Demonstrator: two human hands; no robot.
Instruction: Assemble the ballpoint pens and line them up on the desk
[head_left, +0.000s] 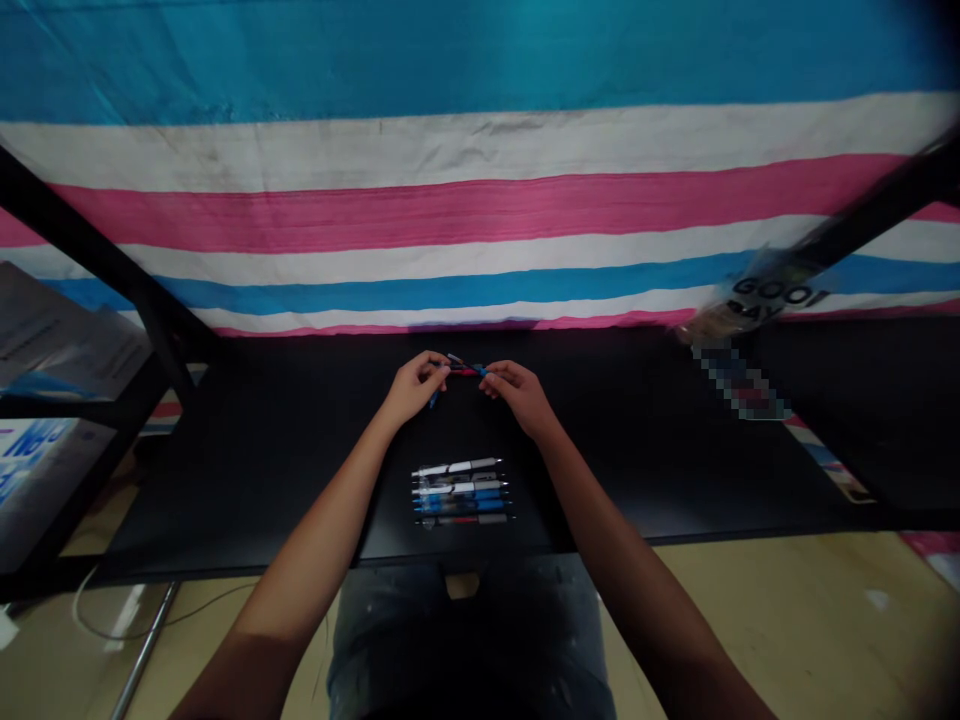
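Observation:
At the far middle of the black table (285, 450), my left hand (417, 387) and my right hand (516, 392) face each other, a short gap apart. My right hand's fingers pinch the blue end of a pen (480, 371) that points toward my left hand. Thumb and fingers of my left hand are closed together around slim pen-like pieces; a blue tip (434, 400) shows below them. A red pen (465, 372) lies in the gap, partly hidden by my fingers. Nearer me, several click pens (459, 490), white, blue and dark grey, lie side by side in a row.
A striped tarp (480, 210) hangs behind the table. Black metal posts (161, 340) stand at both sides. A clear bag (757, 300) with black lettering sits at the back right. Boxes (52, 480) are at the left, and a cable (150, 632) lies on the floor.

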